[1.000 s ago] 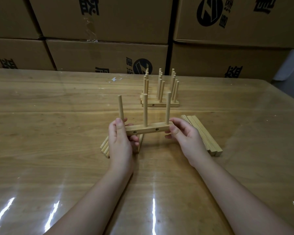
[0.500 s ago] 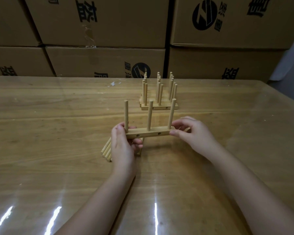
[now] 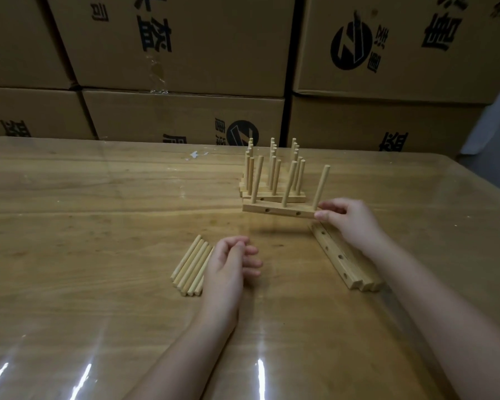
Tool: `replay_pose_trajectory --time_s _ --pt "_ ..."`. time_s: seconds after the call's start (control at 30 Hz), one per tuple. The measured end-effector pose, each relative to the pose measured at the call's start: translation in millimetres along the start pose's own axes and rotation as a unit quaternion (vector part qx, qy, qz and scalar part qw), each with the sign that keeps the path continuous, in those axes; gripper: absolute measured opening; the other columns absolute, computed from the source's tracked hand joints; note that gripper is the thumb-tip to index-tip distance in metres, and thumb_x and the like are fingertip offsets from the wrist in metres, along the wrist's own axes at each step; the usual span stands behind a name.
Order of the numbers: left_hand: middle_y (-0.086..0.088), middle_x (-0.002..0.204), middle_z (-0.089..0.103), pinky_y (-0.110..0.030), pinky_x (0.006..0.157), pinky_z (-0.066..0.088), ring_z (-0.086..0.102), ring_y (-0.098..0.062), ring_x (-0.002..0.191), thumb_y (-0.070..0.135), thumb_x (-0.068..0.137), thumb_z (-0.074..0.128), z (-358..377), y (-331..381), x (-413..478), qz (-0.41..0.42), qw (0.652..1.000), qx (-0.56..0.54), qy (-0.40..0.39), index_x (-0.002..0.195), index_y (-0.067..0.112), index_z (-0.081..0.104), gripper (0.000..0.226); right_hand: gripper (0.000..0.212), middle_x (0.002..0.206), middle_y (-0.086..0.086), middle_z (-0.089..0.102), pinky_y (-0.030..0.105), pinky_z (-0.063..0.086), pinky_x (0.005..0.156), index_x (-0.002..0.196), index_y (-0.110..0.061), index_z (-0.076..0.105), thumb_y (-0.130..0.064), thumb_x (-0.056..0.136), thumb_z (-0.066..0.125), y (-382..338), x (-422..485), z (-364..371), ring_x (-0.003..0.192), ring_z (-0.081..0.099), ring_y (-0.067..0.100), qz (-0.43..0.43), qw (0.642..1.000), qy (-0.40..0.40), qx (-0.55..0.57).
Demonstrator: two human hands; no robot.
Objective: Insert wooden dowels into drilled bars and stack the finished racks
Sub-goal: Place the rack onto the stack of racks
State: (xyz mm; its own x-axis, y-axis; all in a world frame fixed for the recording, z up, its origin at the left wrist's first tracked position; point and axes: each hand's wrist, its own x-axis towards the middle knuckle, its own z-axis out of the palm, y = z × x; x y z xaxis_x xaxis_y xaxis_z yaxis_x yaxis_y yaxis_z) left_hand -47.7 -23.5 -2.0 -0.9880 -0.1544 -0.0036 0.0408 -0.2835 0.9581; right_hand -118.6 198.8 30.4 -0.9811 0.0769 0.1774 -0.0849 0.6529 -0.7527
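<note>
My right hand [image 3: 347,223] pinches the right end of a finished rack [image 3: 277,210], a drilled bar with three upright dowels, held just above the table in front of the stack of finished racks [image 3: 272,180]. My left hand [image 3: 231,267] hovers with loosely curled fingers and holds nothing, right beside a bundle of loose dowels [image 3: 189,269] lying on the table. A few drilled bars [image 3: 344,261] lie side by side under my right forearm.
The wooden table [image 3: 98,212] has a glossy clear cover. Stacked cardboard boxes [image 3: 185,53] form a wall along the far edge. A small white scrap [image 3: 195,155] lies near the back of the table.
My left hand let go of the rack and dropped back beside the loose dowels. My right hand carried the rack away from me, toward the stack of finished racks.
</note>
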Motion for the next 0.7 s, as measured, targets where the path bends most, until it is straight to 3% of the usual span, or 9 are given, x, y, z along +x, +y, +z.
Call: replay_pose_trajectory --time_s 0.13,0.37,0.7 --pt "0.003 0.065 0.064 -0.018 0.045 0.045 0.058 -0.008 0.053 0.005 0.097 0.043 1 -2 -3 0.008 0.999 0.026 -0.019 0.092 0.009 0.059 0.017 0.029 0.113 -0.001 0.064 0.026 0.04 0.083 0.113 -0.019 0.065 -0.024 0.085 0.066 5 24 5 0.102 0.055 0.013 0.013 0.999 -0.011 -0.029" --pt "0.001 0.063 0.064 -0.019 0.046 0.046 0.059 -0.009 0.053 0.006 0.097 0.044 1 0 -3 0.01 0.999 0.035 -0.013 0.084 0.006 0.056 0.018 0.03 0.115 0.001 0.063 0.027 0.041 0.08 0.116 -0.02 0.063 -0.024 0.086 0.064 6 55 10 0.097 0.053 0.012 0.035 0.998 -0.024 -0.051" --pt "0.002 0.062 0.064 -0.02 0.045 0.045 0.058 -0.009 0.052 0.005 0.097 0.04 1 -3 -4 0.024 0.999 0.043 -0.002 0.081 0.007 0.053 0.021 0.031 0.115 0.002 0.063 0.032 0.045 0.089 0.114 -0.017 0.063 -0.024 0.084 0.067 5 67 23 0.104 0.056 0.017 0.071 0.99 -0.047 -0.114"
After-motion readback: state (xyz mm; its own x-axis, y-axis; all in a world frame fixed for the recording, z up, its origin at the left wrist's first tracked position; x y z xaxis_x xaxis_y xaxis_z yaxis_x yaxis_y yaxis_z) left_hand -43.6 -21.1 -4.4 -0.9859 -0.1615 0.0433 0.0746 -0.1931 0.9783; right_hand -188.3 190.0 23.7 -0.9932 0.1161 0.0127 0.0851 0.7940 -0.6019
